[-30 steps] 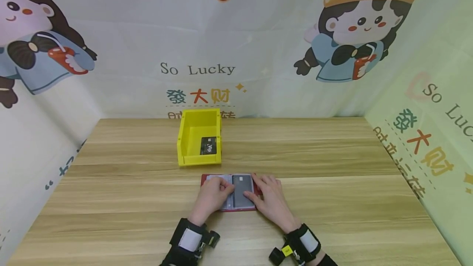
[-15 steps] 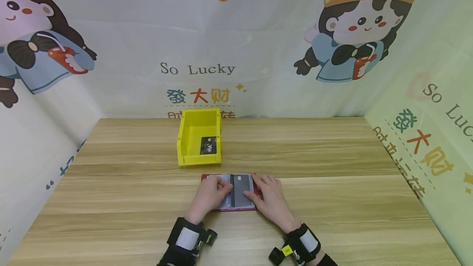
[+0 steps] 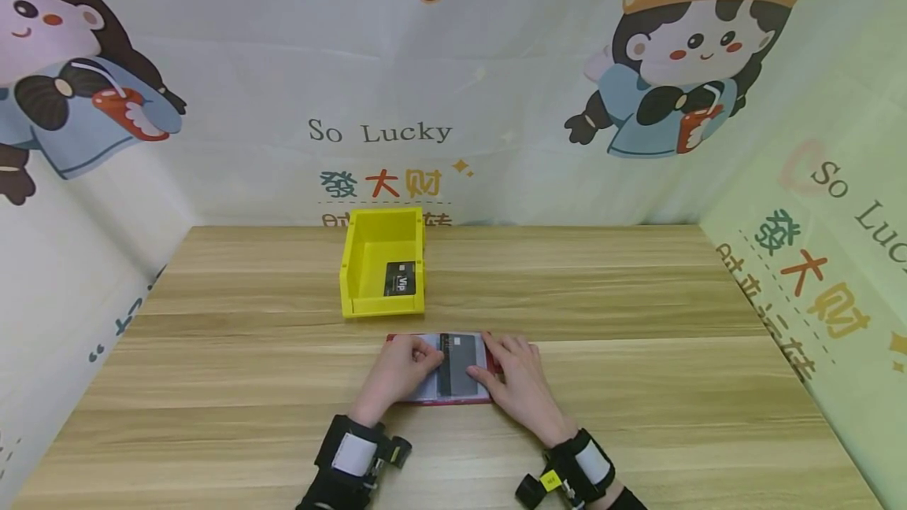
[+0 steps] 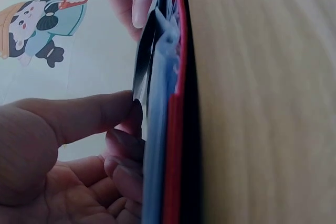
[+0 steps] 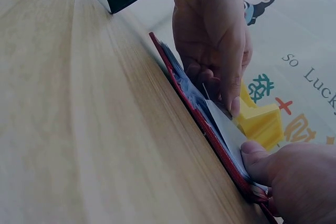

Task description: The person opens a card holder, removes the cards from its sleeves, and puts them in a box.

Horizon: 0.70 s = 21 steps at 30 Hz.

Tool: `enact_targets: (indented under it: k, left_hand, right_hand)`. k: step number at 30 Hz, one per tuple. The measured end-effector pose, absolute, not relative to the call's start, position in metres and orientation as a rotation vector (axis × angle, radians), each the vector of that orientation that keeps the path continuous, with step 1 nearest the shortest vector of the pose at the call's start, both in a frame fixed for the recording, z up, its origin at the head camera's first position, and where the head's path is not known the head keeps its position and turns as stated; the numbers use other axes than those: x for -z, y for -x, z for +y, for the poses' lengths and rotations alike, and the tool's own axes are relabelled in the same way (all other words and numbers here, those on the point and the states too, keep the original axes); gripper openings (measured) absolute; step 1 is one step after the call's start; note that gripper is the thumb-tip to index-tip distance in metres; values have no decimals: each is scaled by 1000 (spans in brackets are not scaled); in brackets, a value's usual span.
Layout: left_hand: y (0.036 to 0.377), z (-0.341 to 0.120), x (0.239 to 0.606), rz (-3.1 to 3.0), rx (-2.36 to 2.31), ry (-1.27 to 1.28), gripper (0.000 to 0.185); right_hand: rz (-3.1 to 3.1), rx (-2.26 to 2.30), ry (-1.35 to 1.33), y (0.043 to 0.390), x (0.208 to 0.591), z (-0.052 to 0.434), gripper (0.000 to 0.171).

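A red card holder with clear plastic sleeves lies spread out on the wooden table. My left hand pinches the left edge of a dark grey card, thumb against fingers. Part of that card sticks out over the left page, lifted slightly off the sleeves in the left wrist view; its right part is still under clear plastic. On the holder's right side, my right hand grips the edge, its thumb pressing on the sleeve over the card. The fingers beneath are mostly hidden in the right wrist view.
Behind the card holder stands a yellow open bin, with a black card marked "Vip" lying in it. Printed cloth walls the table at the back and sides. Both wrists wear black camera straps.
My left hand has moved a little left, drawing the grey card partway out of its sleeve the same way. The right hand has stayed in place on the holder.
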<state>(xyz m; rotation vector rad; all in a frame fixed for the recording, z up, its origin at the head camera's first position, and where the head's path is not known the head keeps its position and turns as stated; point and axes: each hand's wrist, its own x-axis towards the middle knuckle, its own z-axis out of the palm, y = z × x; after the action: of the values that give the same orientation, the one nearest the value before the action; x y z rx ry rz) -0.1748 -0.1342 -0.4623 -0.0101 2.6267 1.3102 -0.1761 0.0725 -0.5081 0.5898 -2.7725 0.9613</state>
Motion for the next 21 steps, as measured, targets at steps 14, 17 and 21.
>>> enact_targets:
  k: [14,17,21]
  left_hand:
    - [180,-145,469,2596,-1376,-20,16]
    - [182,-148,472,2596,-1370,-27,15]
    - [184,-152,476,2572,-1389,-34,14]
  right_hand:
    - [-2771,-944,-595,176,508,72,56]
    - [-2772,-945,-595,175,507,72,56]
    - [-2774,-943,-593,175,506,72,57]
